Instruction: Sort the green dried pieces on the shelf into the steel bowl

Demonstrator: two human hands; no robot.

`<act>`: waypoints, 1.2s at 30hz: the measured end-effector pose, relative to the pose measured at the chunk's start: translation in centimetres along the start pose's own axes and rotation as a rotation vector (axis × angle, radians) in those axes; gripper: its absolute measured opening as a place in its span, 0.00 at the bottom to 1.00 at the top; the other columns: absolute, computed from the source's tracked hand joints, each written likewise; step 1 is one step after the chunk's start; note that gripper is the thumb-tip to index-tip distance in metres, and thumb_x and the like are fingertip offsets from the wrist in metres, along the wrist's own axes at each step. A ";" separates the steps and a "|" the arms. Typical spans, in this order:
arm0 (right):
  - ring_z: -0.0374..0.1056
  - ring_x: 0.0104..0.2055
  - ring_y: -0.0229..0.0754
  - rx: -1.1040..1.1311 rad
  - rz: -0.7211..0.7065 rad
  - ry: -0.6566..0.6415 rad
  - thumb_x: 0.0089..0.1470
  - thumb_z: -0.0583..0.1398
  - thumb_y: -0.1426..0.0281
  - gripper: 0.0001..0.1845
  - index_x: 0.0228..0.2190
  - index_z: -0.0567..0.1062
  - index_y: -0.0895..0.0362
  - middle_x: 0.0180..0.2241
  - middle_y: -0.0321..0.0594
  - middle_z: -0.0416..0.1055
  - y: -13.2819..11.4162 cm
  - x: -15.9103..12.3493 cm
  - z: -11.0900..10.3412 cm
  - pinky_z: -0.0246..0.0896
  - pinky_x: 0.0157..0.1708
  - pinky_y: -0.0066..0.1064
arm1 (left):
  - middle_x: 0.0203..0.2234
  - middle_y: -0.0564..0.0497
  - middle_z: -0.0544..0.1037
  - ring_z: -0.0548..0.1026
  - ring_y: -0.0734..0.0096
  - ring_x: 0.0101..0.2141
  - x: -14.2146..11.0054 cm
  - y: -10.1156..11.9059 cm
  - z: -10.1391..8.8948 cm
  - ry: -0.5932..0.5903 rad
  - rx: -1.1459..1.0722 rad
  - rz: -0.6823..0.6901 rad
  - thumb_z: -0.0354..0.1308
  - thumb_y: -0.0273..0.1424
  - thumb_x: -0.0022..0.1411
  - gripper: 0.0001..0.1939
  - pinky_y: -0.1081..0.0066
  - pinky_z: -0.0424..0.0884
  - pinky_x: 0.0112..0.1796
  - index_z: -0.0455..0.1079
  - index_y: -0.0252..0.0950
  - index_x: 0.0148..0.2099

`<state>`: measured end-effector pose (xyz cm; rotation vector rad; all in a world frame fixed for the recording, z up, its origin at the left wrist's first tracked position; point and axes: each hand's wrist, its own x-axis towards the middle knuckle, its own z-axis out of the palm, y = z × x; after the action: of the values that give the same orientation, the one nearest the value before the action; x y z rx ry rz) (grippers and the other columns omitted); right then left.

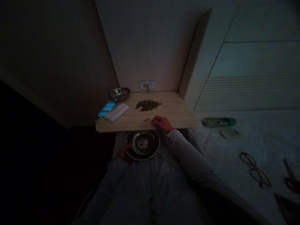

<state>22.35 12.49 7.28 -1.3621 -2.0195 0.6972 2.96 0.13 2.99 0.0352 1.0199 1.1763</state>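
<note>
- Tabletop (178,116) of pale wood, carrying a loose scatter of grains towards its back.
- Steel bowl (153,145), just below the tabletop's front edge, over the person's lap. It should be light, stiff and slick, best held by the rim. The left hand (125,153) has its left side, thumb at the rim; I can't see the fingers underneath.
- Heap of dark grains (147,105), probably hard, dry and quick to roll, easier swept than pinched. It lies beyond the right hand (162,124), well apart from the left; similar grains sit in the bowl.
- Clear piece (146,124), seemingly thin, bendy plastic, best taken by one edge. The right hand pinches its right side, fingers curled narrow, near the tabletop's front edge.
</note>
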 end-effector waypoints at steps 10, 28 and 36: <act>0.59 0.24 0.32 -0.044 0.030 0.080 0.43 0.50 0.66 0.12 0.29 0.70 0.56 0.22 0.33 0.67 -0.3 0.0 0.1 0.49 0.23 0.22 | 0.16 0.47 0.75 0.73 0.66 0.23 0.1 -0.1 -0.1 0.004 0.005 0.016 0.49 0.23 0.46 0.08 0.68 0.68 0.31 0.70 0.31 0.25; 0.63 0.35 0.37 -0.049 -0.035 -0.033 0.45 0.51 0.64 0.17 0.38 0.69 0.52 0.36 0.35 0.69 -0.4 0.0 -0.1 0.56 0.35 0.27 | 0.15 0.47 0.74 0.72 0.68 0.22 0.0 0.0 0.0 0.023 0.018 0.038 0.49 0.24 0.46 0.09 0.70 0.68 0.28 0.68 0.31 0.20; 0.63 0.38 0.37 -0.017 -0.053 -0.064 0.45 0.51 0.65 0.16 0.38 0.69 0.52 0.38 0.35 0.68 -0.5 -0.1 -0.2 0.55 0.37 0.27 | 0.14 0.48 0.74 0.72 0.68 0.21 -0.5 0.0 0.4 0.011 0.014 0.028 0.49 0.23 0.46 0.08 0.68 0.68 0.30 0.69 0.32 0.21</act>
<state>22.25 12.24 7.76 -1.3057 -2.1083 0.7096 3.23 -0.07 3.54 0.0545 1.0401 1.1961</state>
